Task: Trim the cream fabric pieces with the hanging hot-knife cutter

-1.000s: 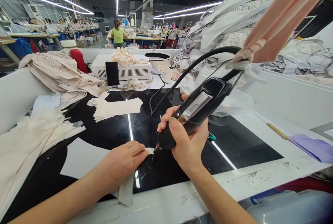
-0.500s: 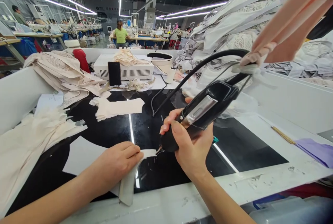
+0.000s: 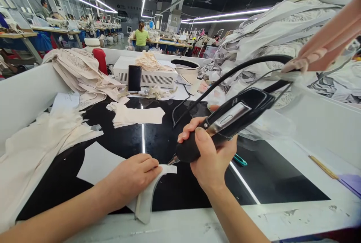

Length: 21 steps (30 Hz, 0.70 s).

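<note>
My left hand [image 3: 138, 175] is closed on a curved white fabric strip [image 3: 146, 199], pressing it near its upper end. The strip's lower end hangs over the front edge of the black mat. My right hand [image 3: 211, 152] wraps round a corded black hand tool [image 3: 231, 117] with a silver lever along its side. Its narrow metal tip [image 3: 174, 159] meets the upper edge of the strip, just right of my left fingers. Under my left forearm lies a flat white sheet [image 3: 97, 164]. A stack of cream fabric pieces [image 3: 138, 116] rests farther back.
Cream fabric piles [image 3: 42, 137] lie at left. Behind the black mat [image 3: 180, 194] stand a phone [image 3: 134, 78], a vented white box [image 3: 155, 79] and a round container [image 3: 187, 72]. Peach cloth [image 3: 324, 43] ties up the tool's cable. A teal cutter [image 3: 239, 160] lies right of my hand.
The view has shifted a little, so most things sit farther right. The tool tip has moved from the strip's right end to its upper edge, closer to my left fingers.
</note>
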Each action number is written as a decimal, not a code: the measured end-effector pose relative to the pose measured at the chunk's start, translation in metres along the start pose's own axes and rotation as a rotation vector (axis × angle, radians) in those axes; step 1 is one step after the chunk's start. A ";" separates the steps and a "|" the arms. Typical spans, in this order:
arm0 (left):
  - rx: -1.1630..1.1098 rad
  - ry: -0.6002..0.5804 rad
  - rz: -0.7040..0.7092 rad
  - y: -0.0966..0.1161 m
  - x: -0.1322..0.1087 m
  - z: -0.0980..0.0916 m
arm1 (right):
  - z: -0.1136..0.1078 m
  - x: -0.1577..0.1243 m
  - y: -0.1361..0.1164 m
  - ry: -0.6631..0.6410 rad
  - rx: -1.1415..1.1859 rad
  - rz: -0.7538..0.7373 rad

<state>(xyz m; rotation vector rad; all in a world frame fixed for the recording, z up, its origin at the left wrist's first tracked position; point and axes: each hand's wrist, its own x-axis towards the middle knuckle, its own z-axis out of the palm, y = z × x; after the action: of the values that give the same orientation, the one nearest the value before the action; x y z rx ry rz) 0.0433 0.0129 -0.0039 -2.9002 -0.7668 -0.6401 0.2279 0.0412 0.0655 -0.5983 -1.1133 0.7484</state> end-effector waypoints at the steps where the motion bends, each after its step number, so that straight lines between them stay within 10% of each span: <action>1: 0.002 -0.007 -0.002 0.000 0.000 0.000 | 0.001 -0.001 0.002 -0.006 0.002 0.003; 21: 0.013 -0.021 -0.009 0.000 -0.001 0.002 | -0.009 0.001 0.001 0.026 -0.050 -0.002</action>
<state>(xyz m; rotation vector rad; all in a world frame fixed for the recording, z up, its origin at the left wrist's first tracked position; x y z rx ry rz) 0.0429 0.0128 -0.0062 -2.8982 -0.7836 -0.6039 0.2367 0.0417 0.0622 -0.6471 -1.1113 0.7113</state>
